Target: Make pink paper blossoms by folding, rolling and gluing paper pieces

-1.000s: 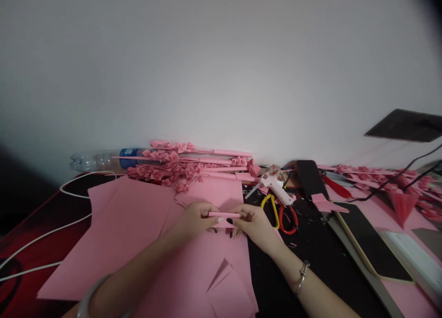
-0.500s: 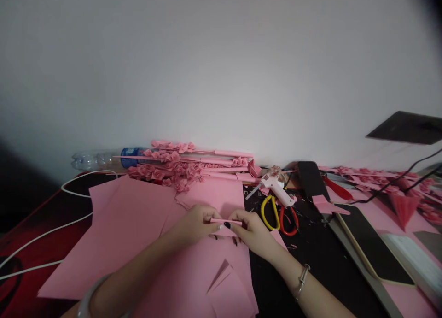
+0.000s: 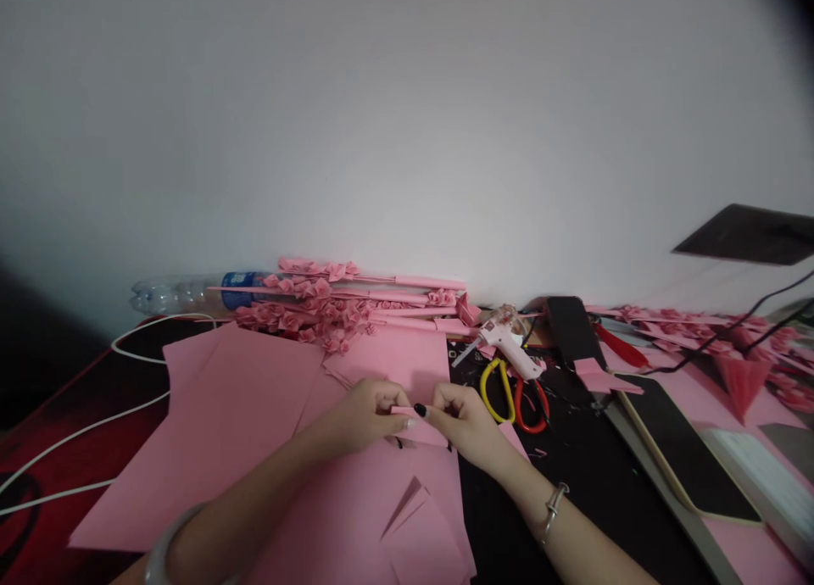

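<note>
Between my two hands is a small piece of pink paper (image 3: 423,431), its upper edge folded or curled over. My left hand (image 3: 365,411) pinches it at the left side, thumb on the near face. On the right side my right hand (image 3: 467,420) is closed on the same piece, its dark-nailed thumb pressing the top edge. Fingertips of both hands show partly below the paper. Under my hands lie large pink paper sheets (image 3: 337,500), with smaller cut pieces (image 3: 423,534) near the front.
Pink paper flowers (image 3: 311,314) lie along the wall beside a plastic bottle (image 3: 178,295). To the right are a glue gun (image 3: 512,349), scissors with yellow and red handles (image 3: 531,405), a black phone (image 3: 577,331) and a larger dark-screened device (image 3: 690,449). A white cable (image 3: 64,437) runs at left.
My right thumb and fingers have shifted slightly along the paper's top edge. The narrow folded strip now shows more of its flat face toward me.
</note>
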Demonstrator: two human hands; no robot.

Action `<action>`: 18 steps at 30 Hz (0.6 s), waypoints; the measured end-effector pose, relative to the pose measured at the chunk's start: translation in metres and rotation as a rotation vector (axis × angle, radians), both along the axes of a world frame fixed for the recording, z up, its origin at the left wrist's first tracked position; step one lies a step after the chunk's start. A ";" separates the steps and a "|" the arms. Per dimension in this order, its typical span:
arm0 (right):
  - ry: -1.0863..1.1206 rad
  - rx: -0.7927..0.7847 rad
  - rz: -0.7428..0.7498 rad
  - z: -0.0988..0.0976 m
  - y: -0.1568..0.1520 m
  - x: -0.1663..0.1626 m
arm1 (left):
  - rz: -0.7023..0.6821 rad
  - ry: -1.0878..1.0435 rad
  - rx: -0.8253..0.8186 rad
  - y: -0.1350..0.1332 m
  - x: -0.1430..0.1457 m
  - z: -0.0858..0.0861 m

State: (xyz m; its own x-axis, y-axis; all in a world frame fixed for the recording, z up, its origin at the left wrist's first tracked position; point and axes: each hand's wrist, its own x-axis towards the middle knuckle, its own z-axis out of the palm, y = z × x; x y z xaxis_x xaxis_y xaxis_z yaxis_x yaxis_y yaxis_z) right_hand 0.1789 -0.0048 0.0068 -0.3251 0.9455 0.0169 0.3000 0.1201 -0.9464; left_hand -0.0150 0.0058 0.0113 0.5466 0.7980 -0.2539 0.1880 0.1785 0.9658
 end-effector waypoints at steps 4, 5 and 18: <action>0.037 -0.057 -0.025 -0.001 0.002 0.002 | 0.032 -0.019 -0.017 0.002 -0.001 0.001; 0.029 -0.046 -0.046 -0.001 0.003 0.002 | 0.041 -0.021 -0.026 0.003 -0.002 0.000; 0.140 -0.020 -0.200 -0.006 0.004 0.005 | 0.126 -0.052 -0.036 0.009 -0.005 -0.004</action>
State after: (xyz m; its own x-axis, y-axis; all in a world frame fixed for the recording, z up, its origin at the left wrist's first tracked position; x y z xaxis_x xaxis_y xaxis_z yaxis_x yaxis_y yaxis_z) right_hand 0.1839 -0.0008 0.0004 -0.1273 0.9914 0.0295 0.1820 0.0526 -0.9819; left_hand -0.0199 0.0146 0.0068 0.4562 0.8519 -0.2571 0.1116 0.2319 0.9663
